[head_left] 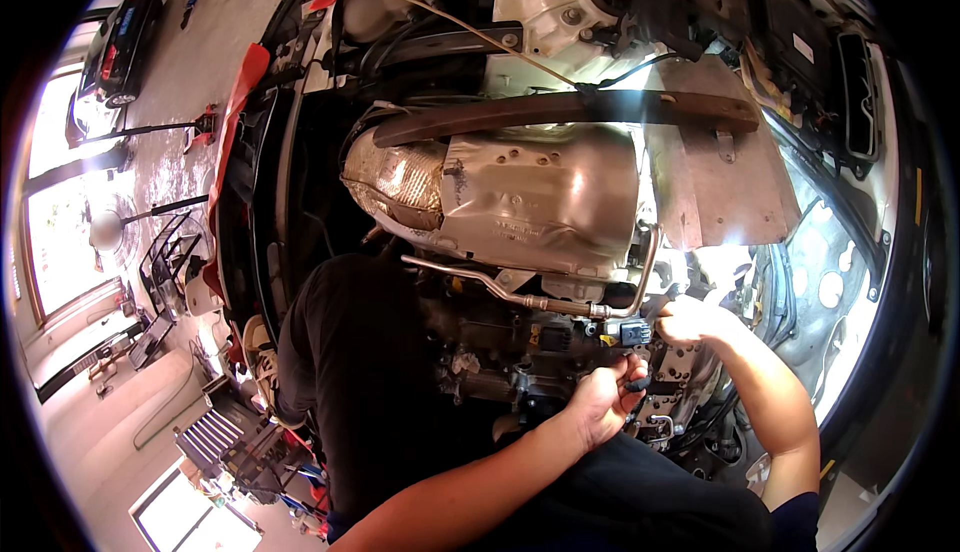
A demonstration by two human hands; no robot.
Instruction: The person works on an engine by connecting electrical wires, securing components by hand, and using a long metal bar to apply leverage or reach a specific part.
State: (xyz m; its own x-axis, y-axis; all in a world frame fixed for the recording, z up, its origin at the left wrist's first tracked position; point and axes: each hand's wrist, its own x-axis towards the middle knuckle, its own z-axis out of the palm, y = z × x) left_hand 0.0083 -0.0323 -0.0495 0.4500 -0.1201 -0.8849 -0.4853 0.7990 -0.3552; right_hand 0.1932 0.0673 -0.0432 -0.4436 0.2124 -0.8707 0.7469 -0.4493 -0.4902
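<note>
In the head view, my left hand (pixel 610 397) reaches in from the lower edge, fingers curled around a small dark piece (pixel 637 382) among engine fittings. Higher and further right, my right hand (pixel 683 320) has its fingers bent beside a dark connector (pixel 634 333) with a blue-grey body; what they grip is hidden. A bent metal pipe (pixel 540 304) runs just above both hands. Over it lies a large silver heat shield (pixel 530 192), crossed at the top by a brown bar (pixel 680 107).
Dark clothing (pixel 350 372) fills the lower middle-left; whose it is, I cannot tell. A flat metal plate (pixel 720 192) sits right of the shield. Red cloth (pixel 240 102) borders the engine bay. Beyond are a parked black car (pixel 120 37) and a wheeled tool cart (pixel 215 432).
</note>
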